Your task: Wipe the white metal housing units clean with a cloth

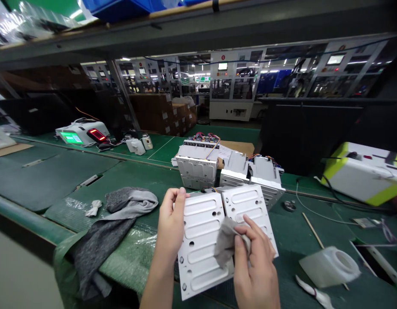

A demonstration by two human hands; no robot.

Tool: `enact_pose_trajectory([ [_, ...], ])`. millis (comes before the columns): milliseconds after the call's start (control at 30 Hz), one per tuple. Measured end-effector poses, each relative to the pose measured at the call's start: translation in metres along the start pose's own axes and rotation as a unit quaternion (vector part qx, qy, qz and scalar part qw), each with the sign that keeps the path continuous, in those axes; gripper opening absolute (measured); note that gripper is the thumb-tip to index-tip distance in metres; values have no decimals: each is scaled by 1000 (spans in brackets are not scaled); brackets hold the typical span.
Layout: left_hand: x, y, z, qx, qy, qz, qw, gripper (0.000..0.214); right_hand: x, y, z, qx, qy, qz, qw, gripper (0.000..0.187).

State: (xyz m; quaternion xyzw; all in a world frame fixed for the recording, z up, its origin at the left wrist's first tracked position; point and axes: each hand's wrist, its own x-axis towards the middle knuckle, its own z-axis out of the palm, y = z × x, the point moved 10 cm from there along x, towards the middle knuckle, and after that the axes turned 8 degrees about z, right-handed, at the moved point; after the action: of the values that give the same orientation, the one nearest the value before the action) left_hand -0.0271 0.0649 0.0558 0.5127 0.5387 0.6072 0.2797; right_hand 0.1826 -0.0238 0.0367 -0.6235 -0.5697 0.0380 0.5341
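**Hands.** We list the left hand (172, 219) first: it is clenched on the top edge of a white stamped-metal panel (198, 244) with long embossed slots and round holes. We list the right hand (254, 266) second: it is pinching a grey cloth (228, 242) against the panel, where it meets a matching second panel (246, 206). Both panels are held tilted over the green-matted counter (291, 240), side by side and close to the person's body.

**Counter, left of the hands.** We note a long grey rag (101, 253) draped over the counter edge and a small crumpled white tissue (93, 208) beside it.

**Counter, right of the hands.** We count a white plastic jug (330, 266) lying on its side, a thin wooden stick (314, 231) and a round metal disc (289, 206).

**Farther along.** We log three white metal units (196, 165) with coloured wiring on top, just beyond the panels. Past them stand two small white bottles (138, 146) and a white machine with a green screen (82, 131). A white-and-lime machine (365, 174) sits at the right.
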Motion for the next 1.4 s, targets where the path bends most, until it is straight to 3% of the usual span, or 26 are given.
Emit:
enact_pose_trajectory([
  [100, 1, 0, 0, -1, -3, 0, 1000, 38, -1, 0, -3, -3, 12, -26, 1000, 14],
  [200, 1, -1, 0, -5, 0, -1, 1000, 39, -12, 12, -10, 17, 34, 4, 999, 14],
  [400, -1, -2, 0, -9, 4, -4, 1000, 38, -19, 28, -10, 68, 10, 34, 997, 13],
  [600, -3, -3, -1, -9, 2, -4, 1000, 38, 8, -2, -6, 40, -9, -117, 992, 17],
  [733, -4, -5, -1, -13, -3, -10, 1000, 39, 24, -14, -3, 16, -30, -147, 989, 15],
  [1067, -1, 0, 3, 3, -22, -5, 1000, 41, 48, -31, 3, -35, -106, -145, 983, 16],
  [1400, 0, -2, 4, -2, -31, -8, 1000, 38, 65, -42, 14, -12, -99, -119, 988, 24],
])
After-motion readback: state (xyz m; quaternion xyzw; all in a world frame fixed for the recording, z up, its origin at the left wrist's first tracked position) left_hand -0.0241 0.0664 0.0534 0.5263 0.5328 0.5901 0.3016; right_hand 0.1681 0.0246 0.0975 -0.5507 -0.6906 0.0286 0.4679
